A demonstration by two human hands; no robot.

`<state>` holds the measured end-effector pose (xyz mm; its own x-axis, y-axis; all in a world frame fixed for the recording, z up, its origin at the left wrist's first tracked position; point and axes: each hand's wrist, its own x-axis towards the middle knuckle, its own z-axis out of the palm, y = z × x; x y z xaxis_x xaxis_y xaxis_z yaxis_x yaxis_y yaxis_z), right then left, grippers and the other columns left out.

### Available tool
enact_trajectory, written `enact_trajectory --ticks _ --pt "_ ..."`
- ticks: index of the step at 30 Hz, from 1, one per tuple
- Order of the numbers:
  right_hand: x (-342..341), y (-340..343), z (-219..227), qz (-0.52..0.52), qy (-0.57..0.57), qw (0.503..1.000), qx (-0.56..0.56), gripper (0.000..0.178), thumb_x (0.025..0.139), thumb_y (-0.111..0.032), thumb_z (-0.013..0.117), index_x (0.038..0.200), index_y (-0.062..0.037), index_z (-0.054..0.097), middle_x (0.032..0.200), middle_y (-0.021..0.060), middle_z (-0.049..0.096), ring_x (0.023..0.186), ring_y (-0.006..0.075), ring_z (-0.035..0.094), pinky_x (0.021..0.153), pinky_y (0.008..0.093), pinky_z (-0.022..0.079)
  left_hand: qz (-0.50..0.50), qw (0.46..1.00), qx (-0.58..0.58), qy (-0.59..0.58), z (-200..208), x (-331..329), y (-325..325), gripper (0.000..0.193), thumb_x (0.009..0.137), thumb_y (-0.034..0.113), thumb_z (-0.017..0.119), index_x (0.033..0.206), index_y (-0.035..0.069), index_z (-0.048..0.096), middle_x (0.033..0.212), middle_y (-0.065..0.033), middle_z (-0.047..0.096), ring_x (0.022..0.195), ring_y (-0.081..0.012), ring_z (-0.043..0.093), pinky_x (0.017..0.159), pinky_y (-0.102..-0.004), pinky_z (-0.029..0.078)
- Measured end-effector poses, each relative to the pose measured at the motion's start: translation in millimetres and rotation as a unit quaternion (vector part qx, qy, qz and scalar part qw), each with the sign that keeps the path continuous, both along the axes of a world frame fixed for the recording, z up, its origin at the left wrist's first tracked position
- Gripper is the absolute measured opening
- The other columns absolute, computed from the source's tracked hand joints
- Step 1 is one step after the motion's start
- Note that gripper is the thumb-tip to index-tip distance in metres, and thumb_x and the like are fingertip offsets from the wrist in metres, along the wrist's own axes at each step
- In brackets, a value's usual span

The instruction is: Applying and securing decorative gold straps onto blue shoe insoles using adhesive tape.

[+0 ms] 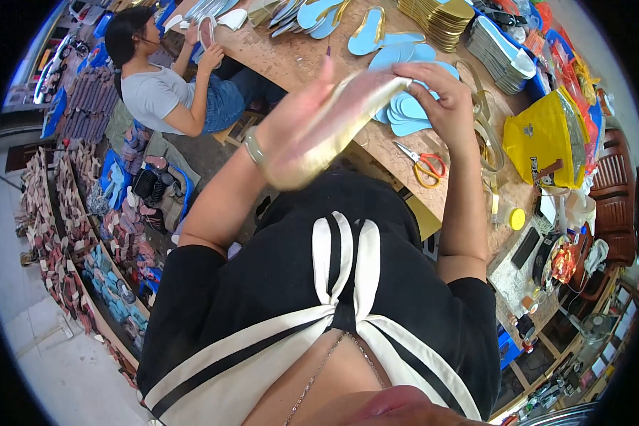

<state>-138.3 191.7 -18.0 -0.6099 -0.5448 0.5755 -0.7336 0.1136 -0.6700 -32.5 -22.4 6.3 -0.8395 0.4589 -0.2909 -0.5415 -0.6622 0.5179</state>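
Observation:
A slipper sole, mauve-pink on its face with a pale cream edge, slants across in front of me, smeared by motion. The fingers and thumb of my right hand pinch its far right end. Behind its left side is my left hand, blurred, a pale bangle at the wrist. One digit of that hand points up, while the others are hidden by the sole, so its grip does not show. Light-blue sole-shaped pieces lie on the table beyond. Red-and-orange-handled scissors rest partly open below my right hand.
Stacks of gold-edged soles and blue pieces occupy the table's far side. To the right are a yellow bag, a yellow-lidded jar and a phone. A co-worker sits at far left, near heaped slipper parts.

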Motion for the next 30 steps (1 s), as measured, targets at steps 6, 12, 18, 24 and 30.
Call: enact_trajectory --ticks 6,12,18,24,30 --pt "22.2 -13.6 -18.3 -0.038 -0.398 0.907 -0.133 0.021 0.085 -0.015 0.065 0.098 0.0011 0.068 0.075 0.0001 0.064 0.062 0.0051 0.055 0.057 0.0190 0.044 0.184 0.868 -0.416 0.198 -20.1 -7.0 -46.6 0.068 0.090 0.062 0.032 0.097 0.000 0.061 0.077 -0.0059 0.063 0.071 -0.0117 0.062 0.067 -0.0228 0.050" --pt "54.6 -35.3 -34.6 0.033 -0.482 0.869 -0.112 0.021 0.086 -0.015 0.064 0.098 0.0018 0.067 0.074 0.0011 0.064 0.059 0.0074 0.054 0.055 0.0200 0.044 0.219 0.895 -0.310 0.234 -13.7 -36.8 -18.1 0.045 0.097 0.034 0.042 0.123 -0.002 0.047 0.112 -0.0152 0.060 0.093 -0.0193 0.063 0.084 -0.0329 0.051" --pt "38.1 -39.3 -24.5 0.060 -0.534 0.831 -0.142 0.047 0.093 -0.039 0.050 0.106 0.0036 0.061 0.084 0.0038 0.061 0.077 0.0099 0.055 0.072 0.0265 0.044 0.164 0.939 -0.225 0.201 -15.9 -32.1 -7.2 0.039 0.097 0.026 0.044 0.122 -0.003 0.048 0.113 -0.0145 0.061 0.097 -0.0198 0.063 0.084 -0.0331 0.052" --pt "27.7 -49.7 -40.9 0.076 -0.541 0.828 -0.126 0.039 0.094 -0.035 0.051 0.092 0.0013 0.065 0.073 -0.0025 0.056 0.067 0.0054 0.046 0.061 0.0220 0.037 0.142 0.935 -0.276 0.174 -18.4 -31.1 -4.9 0.038 0.096 0.027 0.046 0.119 -0.002 0.053 0.110 -0.0110 0.063 0.095 -0.0158 0.063 0.083 -0.0303 0.052" --pt "50.0 -68.8 -43.0 -0.021 -0.445 0.884 -0.141 0.031 0.095 -0.030 0.052 0.096 -0.0021 0.063 0.075 -0.0056 0.055 0.067 0.0025 0.046 0.059 0.0183 0.038 0.184 0.937 -0.266 0.134 -19.5 -35.0 4.1 0.039 0.096 0.028 0.046 0.118 -0.003 0.053 0.109 -0.0115 0.063 0.093 -0.0162 0.063 0.081 -0.0303 0.052"
